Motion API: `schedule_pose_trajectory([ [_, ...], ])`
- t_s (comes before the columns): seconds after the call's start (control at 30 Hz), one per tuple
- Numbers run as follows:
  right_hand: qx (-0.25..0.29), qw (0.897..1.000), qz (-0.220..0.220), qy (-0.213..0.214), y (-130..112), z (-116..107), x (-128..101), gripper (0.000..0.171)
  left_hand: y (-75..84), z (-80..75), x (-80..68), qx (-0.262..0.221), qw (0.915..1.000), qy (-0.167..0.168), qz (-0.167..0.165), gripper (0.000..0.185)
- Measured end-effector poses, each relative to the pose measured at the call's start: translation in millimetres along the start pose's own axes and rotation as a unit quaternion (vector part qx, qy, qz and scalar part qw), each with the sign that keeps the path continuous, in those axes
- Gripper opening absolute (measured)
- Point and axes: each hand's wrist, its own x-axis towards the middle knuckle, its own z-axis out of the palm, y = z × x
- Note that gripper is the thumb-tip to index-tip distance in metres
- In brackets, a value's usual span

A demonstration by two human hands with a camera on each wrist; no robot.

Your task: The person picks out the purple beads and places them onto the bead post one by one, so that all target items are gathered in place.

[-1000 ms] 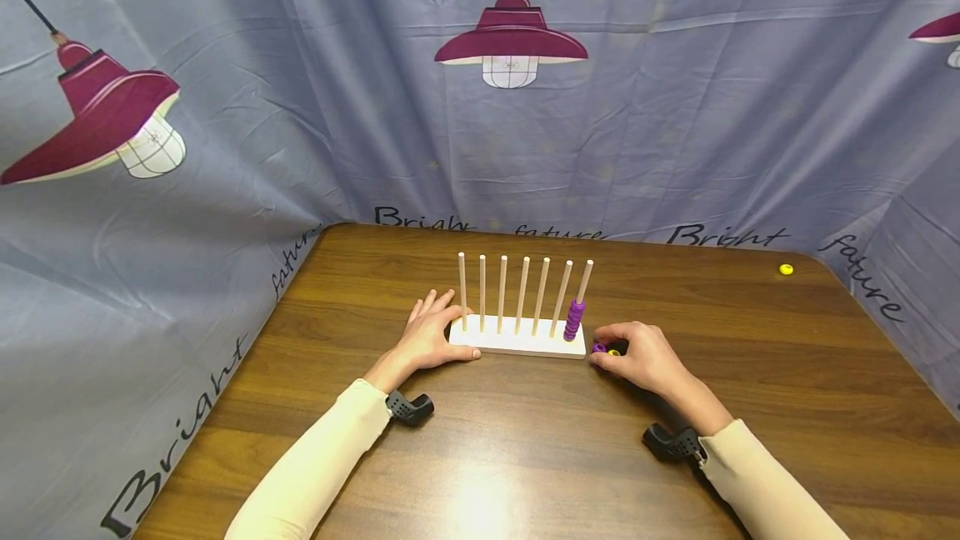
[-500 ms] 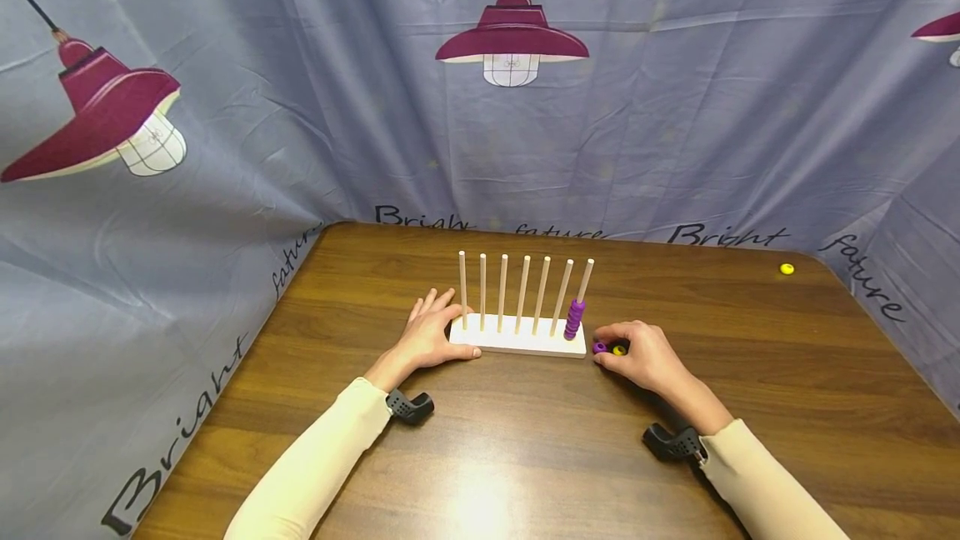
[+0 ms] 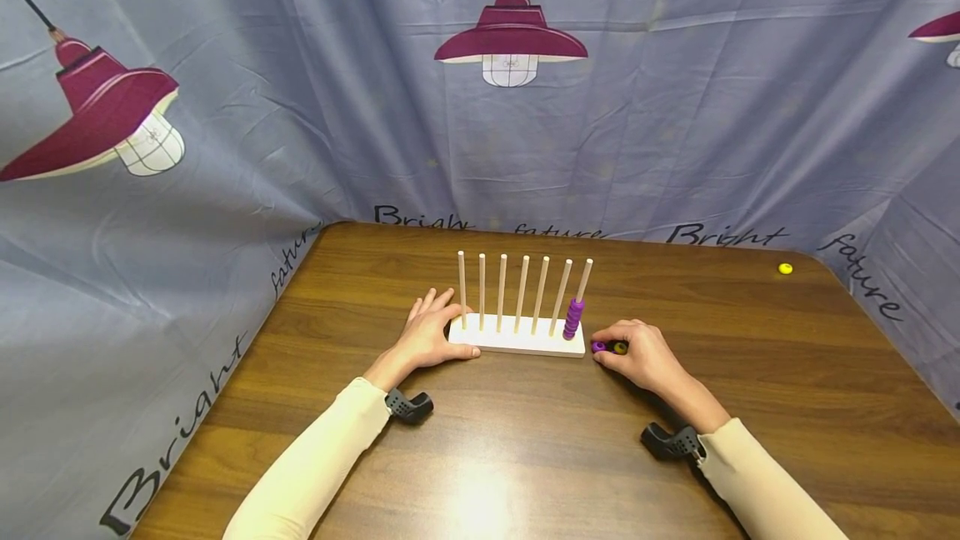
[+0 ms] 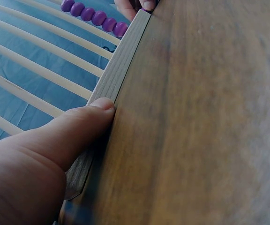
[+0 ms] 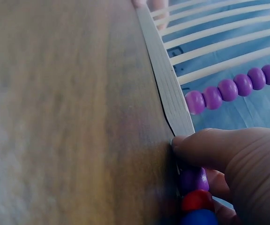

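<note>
A white wooden bead rack (image 3: 517, 336) with several upright pegs stands mid-table in the head view. Several purple beads (image 3: 573, 320) are stacked on its rightmost peg. My left hand (image 3: 429, 337) grips the rack's left end, thumb on the front edge and fingers behind. Just off the right end, my right hand (image 3: 647, 357) has thumb and fingers curled round a loose purple bead (image 3: 598, 347). A yellow bead (image 3: 621, 347) lies nearer the palm. In the right wrist view, a red bead (image 5: 198, 201) and a blue bead (image 5: 199, 217) show beside the purple one, under the hand.
Another yellow bead (image 3: 785, 268) lies alone near the table's back right corner. The brown wooden table (image 3: 540, 448) reaches back to a grey-blue curtain (image 3: 315, 90) printed with lamps, which also hangs along both sides.
The yellow bead by my right hand has shifted slightly right, towards the palm, and now looks shaded. The right hand moved barely at all; the left hand and rack stayed put.
</note>
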Motion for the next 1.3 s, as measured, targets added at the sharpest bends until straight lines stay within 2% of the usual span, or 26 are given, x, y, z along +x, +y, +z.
schedule_pose_trajectory([
  [0.47, 0.002, 1.000, 0.001, -0.009, 0, 0, 0, 0.019, -0.7, 1.5, 0.4, -0.003, 1.0000, 0.002, -0.001, 0.065],
  [0.7, 0.005, 0.999, 0.023, -0.024, -1, -4, 1, 0.019, -0.6, 1.2, -0.5, -0.005, 1.0000, 0.000, -0.003, 0.066],
  [0.9, 0.003, 0.999, 0.031, -0.028, -6, -26, 12, 0.019, 0.0, 0.6, 0.7, -0.004, 1.0000, -0.001, -0.003, 0.067],
  [1.3, -0.013, 1.000, -0.001, -0.018, -19, -77, 46, 0.015, -0.2, 1.2, -0.5, -0.004, 1.0000, 0.000, 0.000, 0.065],
])
